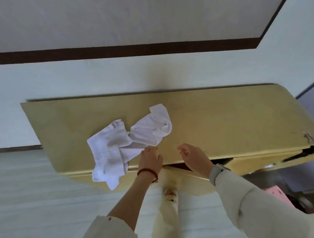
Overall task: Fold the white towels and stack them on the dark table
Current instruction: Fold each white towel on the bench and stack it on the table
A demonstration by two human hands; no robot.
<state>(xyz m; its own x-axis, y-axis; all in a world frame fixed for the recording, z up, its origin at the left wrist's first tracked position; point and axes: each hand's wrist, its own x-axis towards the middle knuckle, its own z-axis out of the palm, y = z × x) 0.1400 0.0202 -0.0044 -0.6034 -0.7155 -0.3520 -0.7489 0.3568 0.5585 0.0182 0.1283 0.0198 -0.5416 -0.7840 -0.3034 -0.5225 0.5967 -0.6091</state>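
Left hand, fingers extended, touches the near towel on the table. Right hand hovers, loosely curled, holding nothing.

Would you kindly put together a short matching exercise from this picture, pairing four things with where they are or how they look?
Things:
1. left towel
2. right towel
3. left hand
4. right hand

States:
A. fingers loosely curled above the table, holding nothing
B. crumpled, wholly on the tabletop
C. hangs over the near table edge
D. red bead bracelet on its wrist

Pairs: 1-C, 2-B, 3-D, 4-A
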